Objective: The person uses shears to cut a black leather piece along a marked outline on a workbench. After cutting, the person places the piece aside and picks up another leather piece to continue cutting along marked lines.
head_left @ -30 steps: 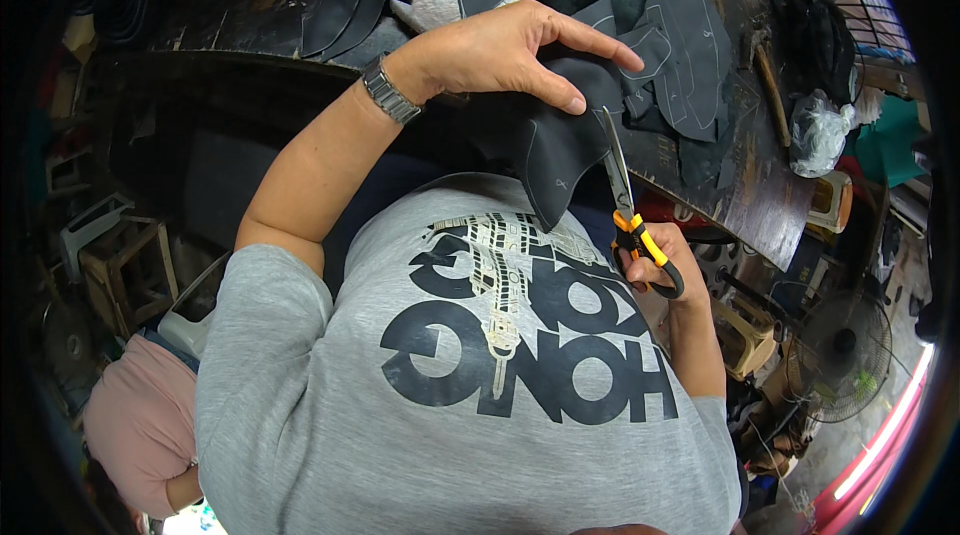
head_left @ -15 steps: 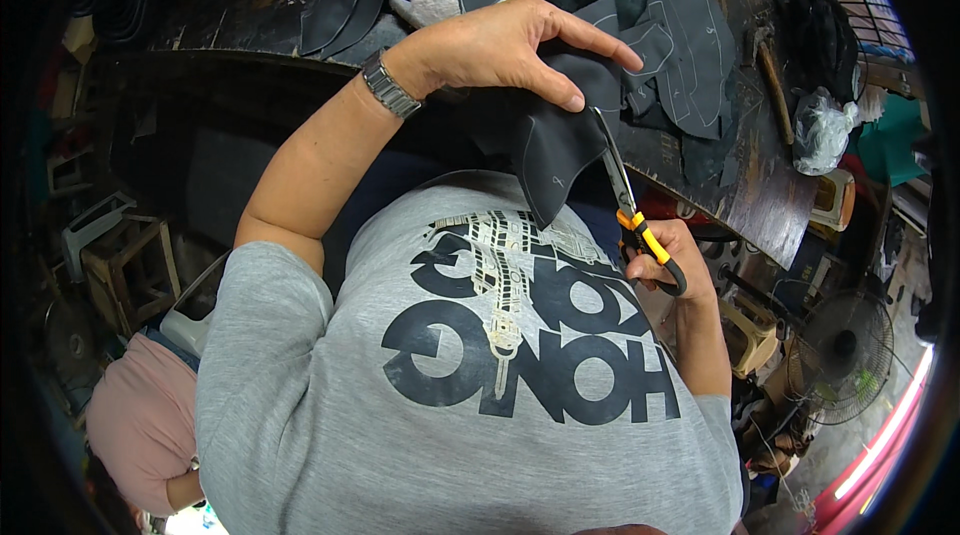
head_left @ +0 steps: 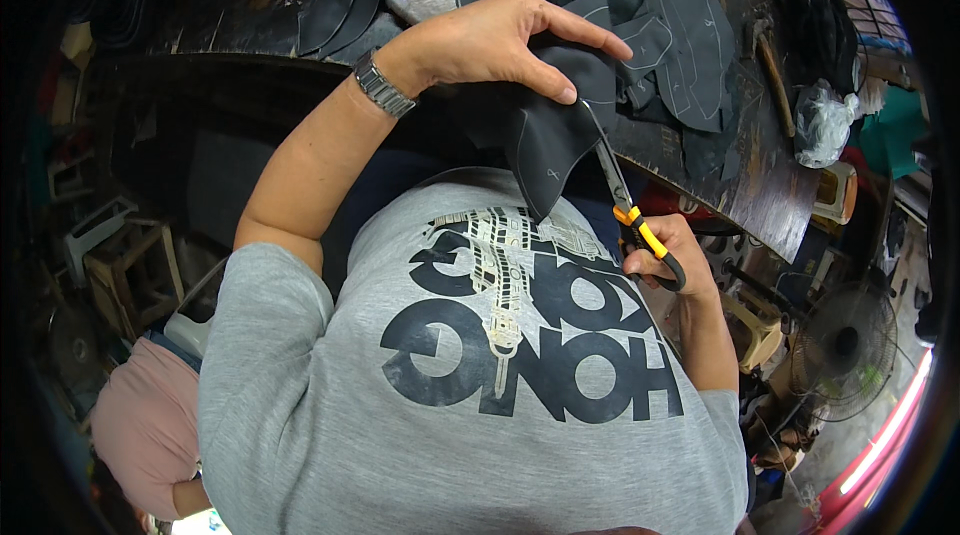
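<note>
left hand (head_left: 493, 41) arched, right hand (head_left: 690, 253) gripping scissors (head_left: 625, 203)

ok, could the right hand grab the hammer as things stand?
Probably not: the right hand is wrapped around the scissors. The way itself looks free, though: the hammer lies uncovered on the table, handle end nearest the person.

Black leather-like piece (head_left: 548, 150), pale-outlined, drooping, tapered tip down. Yellow-and-black-handled scissors (head_left: 622, 198), slanted, blades at piece's right edge.
</note>
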`<action>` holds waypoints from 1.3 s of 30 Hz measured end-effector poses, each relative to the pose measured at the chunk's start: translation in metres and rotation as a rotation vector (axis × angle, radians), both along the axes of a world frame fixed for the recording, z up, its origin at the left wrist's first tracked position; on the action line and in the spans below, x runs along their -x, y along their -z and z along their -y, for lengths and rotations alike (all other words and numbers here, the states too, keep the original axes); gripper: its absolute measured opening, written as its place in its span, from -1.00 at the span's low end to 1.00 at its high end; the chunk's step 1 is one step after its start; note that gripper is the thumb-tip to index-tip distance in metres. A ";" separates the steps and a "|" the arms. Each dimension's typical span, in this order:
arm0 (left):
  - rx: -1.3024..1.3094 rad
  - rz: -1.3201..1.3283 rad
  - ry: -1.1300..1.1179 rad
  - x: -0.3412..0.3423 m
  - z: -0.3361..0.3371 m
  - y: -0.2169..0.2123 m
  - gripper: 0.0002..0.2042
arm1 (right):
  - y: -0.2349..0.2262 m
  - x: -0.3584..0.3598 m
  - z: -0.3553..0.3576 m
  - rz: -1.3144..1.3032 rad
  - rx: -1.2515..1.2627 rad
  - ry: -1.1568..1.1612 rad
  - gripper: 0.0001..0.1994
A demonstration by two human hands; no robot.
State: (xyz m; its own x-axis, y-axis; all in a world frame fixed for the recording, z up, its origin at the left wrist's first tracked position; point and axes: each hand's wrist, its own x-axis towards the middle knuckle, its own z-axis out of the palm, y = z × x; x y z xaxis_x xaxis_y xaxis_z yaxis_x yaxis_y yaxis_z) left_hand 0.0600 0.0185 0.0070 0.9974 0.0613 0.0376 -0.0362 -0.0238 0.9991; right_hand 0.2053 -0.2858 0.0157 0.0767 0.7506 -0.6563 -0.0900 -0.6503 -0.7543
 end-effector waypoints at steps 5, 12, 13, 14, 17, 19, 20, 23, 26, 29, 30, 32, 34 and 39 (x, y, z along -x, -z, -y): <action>-0.006 0.020 -0.028 0.000 0.001 0.000 -0.48 | 0.000 -0.002 -0.002 -0.088 0.022 0.026 -0.56; 0.032 -0.011 -0.017 0.000 0.004 -0.001 -0.47 | 0.004 -0.005 -0.003 -0.123 -0.050 0.010 -0.56; 0.021 -0.010 -0.018 0.001 0.004 -0.002 -0.47 | 0.005 -0.005 -0.003 -0.113 -0.026 0.009 -0.57; 0.011 -0.008 -0.019 0.001 0.004 -0.002 -0.47 | 0.005 -0.005 -0.003 -0.107 -0.017 0.004 -0.57; 0.012 0.004 -0.014 0.001 0.003 -0.001 -0.47 | 0.003 -0.006 -0.005 -0.012 0.006 -0.019 -0.58; 0.021 -0.005 -0.013 0.001 0.002 0.001 -0.47 | 0.002 -0.005 -0.006 0.060 0.005 -0.030 -0.58; 0.024 -0.006 -0.012 0.001 0.002 0.003 -0.47 | 0.002 -0.005 -0.007 0.087 -0.001 -0.031 -0.58; -0.042 0.063 -0.035 -0.001 0.000 0.005 -0.46 | -0.001 -0.002 -0.008 0.139 -0.006 -0.020 -0.61; -0.067 0.056 -0.098 -0.002 0.002 0.004 -0.47 | -0.002 0.001 -0.011 0.136 -0.019 -0.009 -0.63; -0.019 0.121 -0.172 -0.006 0.005 -0.002 -0.50 | 0.000 0.007 -0.014 -0.006 0.022 0.072 -0.60; 0.006 0.086 -0.177 -0.007 0.006 -0.004 -0.45 | 0.003 0.008 -0.016 -0.036 -0.026 0.069 -0.57; 0.105 0.122 -0.213 -0.014 0.014 -0.007 -0.45 | 0.011 0.012 -0.024 -0.132 -0.168 0.073 -0.53; 0.186 0.120 -0.229 -0.018 0.025 -0.007 -0.42 | 0.019 0.017 -0.032 -0.213 -0.302 0.134 -0.53; 0.089 0.294 -0.445 -0.027 0.035 -0.005 -0.54 | 0.032 0.030 -0.054 -0.681 -0.413 0.319 -0.63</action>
State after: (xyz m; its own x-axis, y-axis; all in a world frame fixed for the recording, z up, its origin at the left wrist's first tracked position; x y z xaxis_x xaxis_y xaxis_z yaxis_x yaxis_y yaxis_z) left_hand 0.0871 -0.0163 0.0125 0.8227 0.4908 0.2868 -0.3204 -0.0165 0.9472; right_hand 0.1753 -0.2317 -0.0160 0.0135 0.9489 -0.3153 -0.7413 -0.2021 -0.6401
